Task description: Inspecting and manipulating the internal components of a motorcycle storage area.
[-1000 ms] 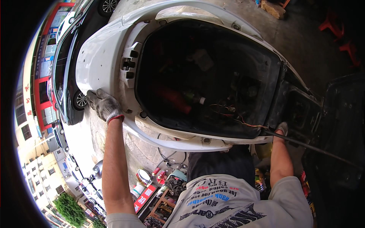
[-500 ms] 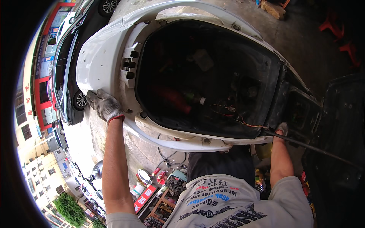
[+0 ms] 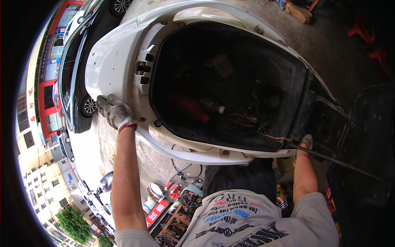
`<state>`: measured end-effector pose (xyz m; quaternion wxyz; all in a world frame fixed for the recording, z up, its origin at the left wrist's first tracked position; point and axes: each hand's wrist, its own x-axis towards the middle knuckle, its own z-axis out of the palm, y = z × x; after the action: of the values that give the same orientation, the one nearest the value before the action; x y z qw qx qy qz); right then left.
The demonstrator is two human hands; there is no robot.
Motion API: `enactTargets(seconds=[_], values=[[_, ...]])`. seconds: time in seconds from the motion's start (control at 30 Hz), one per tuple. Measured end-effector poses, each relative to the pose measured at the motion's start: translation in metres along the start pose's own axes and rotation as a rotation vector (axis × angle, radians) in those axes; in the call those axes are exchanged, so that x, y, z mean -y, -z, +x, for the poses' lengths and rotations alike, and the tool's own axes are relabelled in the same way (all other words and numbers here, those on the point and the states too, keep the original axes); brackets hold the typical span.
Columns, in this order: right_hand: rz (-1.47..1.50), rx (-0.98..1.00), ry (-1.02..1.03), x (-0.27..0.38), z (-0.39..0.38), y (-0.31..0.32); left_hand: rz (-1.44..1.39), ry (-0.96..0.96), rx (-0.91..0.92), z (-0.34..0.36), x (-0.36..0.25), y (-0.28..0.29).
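Scooter body shell (image 3: 119,61) — white, large, fills most of view, held up in front at chest height, underside/open storage cavity (image 3: 230,82) facing camera, dark inside with loose wires (image 3: 251,123) and a red cylindrical part (image 3: 189,108) near lower edge. Long axis running upper-left to lower-right across frame, rounded end at left, black hinged end (image 3: 329,119) at right. Parked dark car (image 3: 76,70) behind shell at left, street and buildings beyond, bent by fisheye. Red plastic stools (image 3: 366,33) far upper right. Cluttered ground below shell: cans, tool rack, scooter mirror (image 3: 107,181). Left hand (image 3: 115,112) gloved grey with red cuff, palm pressed flat against outer left flank of shell, fingers spread and curled over rim — bracing, not a full closed wrap; arm straight, reaching up from lower edge. Right hand (image 3: 306,142) at lower right rim near hinge end, mostly hidden behind shell edge, only glove tip showing — touching rim, closed or not cannot tell. Thin dark rod (image 3: 341,164) running from right hand toward lower right. Shell sits between both hands, left hand nearer the rounded end and higher, right hand lower and closer to body; forearm bent upward. Both hands well apart, spanning shell's length.
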<state>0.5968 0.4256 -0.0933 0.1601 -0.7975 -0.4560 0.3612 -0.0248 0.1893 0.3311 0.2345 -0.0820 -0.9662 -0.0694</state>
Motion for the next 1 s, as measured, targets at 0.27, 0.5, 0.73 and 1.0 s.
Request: enactTargets(seconds=[0.27,0.5,0.73,1.0], values=[[-0.020,-0.018,-0.023,0.009,-0.004,0.006,-0.036,0.028,0.022,-0.001,-0.005,0.004],[-0.039,-0.027,-0.044,0.012,-0.008,0.006,-0.032,0.025,-0.003,-0.002,-0.003,0.002],[0.077,-0.066,0.021,0.012,-0.014,0.002,-0.036,0.019,-0.012,-0.001,-0.004,0.002],[-0.009,-0.068,-0.006,0.013,-0.018,0.005,-0.043,0.003,-0.018,-0.002,-0.003,0.002]])
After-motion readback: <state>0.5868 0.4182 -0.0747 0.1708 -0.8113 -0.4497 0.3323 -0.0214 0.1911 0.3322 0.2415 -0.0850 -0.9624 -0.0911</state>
